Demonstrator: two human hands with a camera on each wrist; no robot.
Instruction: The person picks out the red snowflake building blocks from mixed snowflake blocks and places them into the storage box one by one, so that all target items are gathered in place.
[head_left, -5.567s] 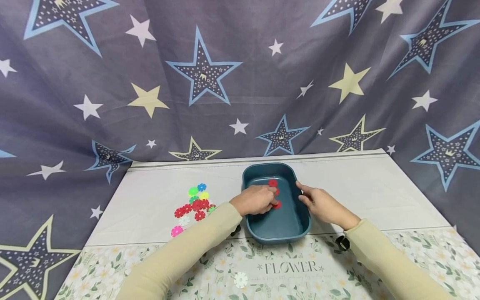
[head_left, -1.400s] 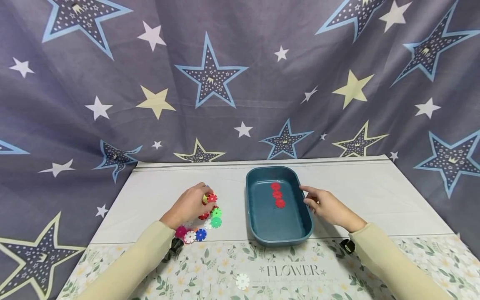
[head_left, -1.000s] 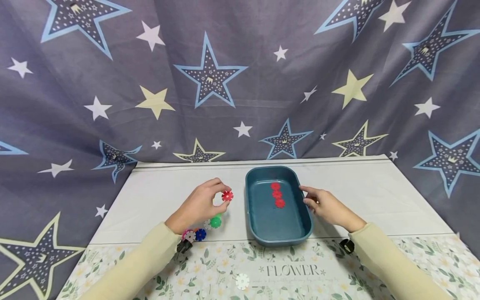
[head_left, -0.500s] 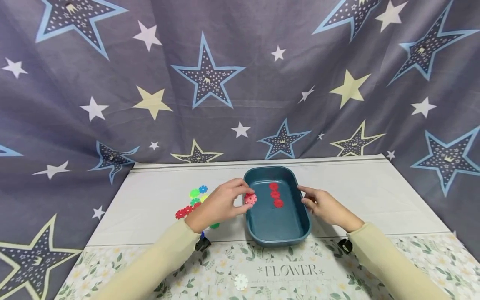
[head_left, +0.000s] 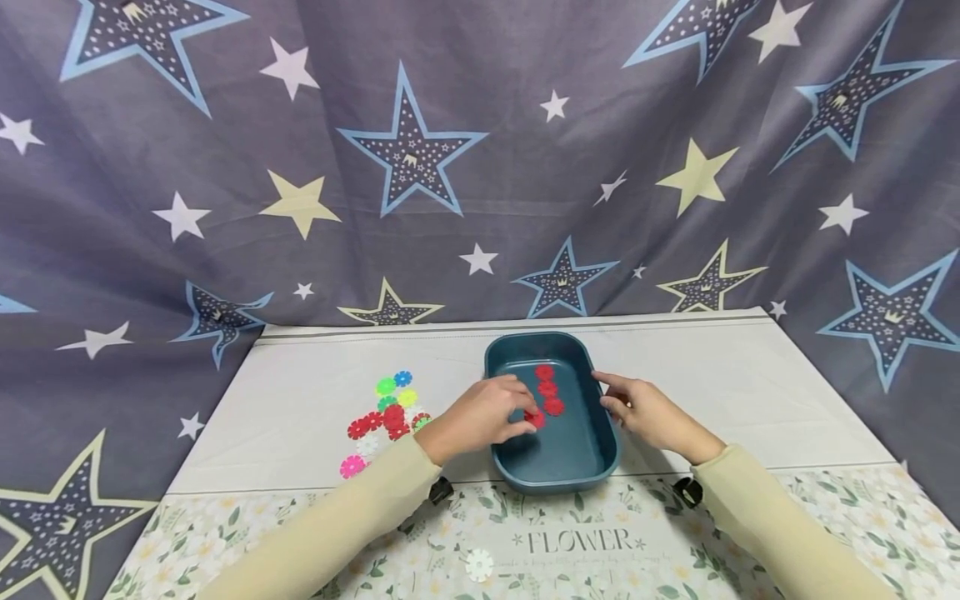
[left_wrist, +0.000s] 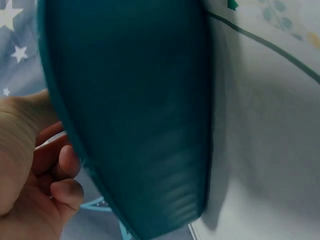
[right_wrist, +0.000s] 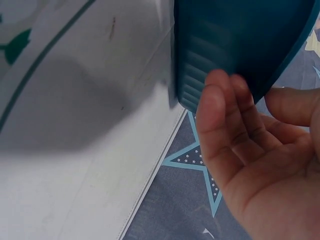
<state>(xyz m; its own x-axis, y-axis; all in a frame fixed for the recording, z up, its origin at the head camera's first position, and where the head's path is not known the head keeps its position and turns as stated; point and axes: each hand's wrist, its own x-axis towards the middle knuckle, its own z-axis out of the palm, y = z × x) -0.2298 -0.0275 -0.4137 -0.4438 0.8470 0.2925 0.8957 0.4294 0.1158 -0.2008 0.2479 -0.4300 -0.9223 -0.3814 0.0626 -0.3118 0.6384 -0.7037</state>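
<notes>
My left hand (head_left: 486, 418) reaches over the near-left rim of a dark teal bin (head_left: 555, 482). Between its thumb and index finger it pinches a red flower-shaped plastic disc (head_left: 536, 419) inside the bin. Three more red discs (head_left: 548, 389) lie in a slanting row on the bin's floor, just past the fingertips. In the left wrist view the bin wall (left_wrist: 135, 100) hides the pinching fingertips; the other fingers (left_wrist: 67, 192) curl outside it. My right hand (head_left: 648, 417) rests its fingers on the bin's right side, with relaxed fingers (right_wrist: 212, 107) against the outer wall.
Left of the bin lies a loose group of discs in several colours, among them red discs (head_left: 393, 417), a pink disc (head_left: 352, 466) and a blue disc (head_left: 402, 379). A white disc (head_left: 479, 565) lies on the flowered cloth (head_left: 570, 575) in front. A star-patterned curtain (head_left: 480, 208) hangs behind.
The left hand has picked a red disc from the coloured group and carried it rightward over the rim into the bin. My right hand stays at the bin's right side.
</notes>
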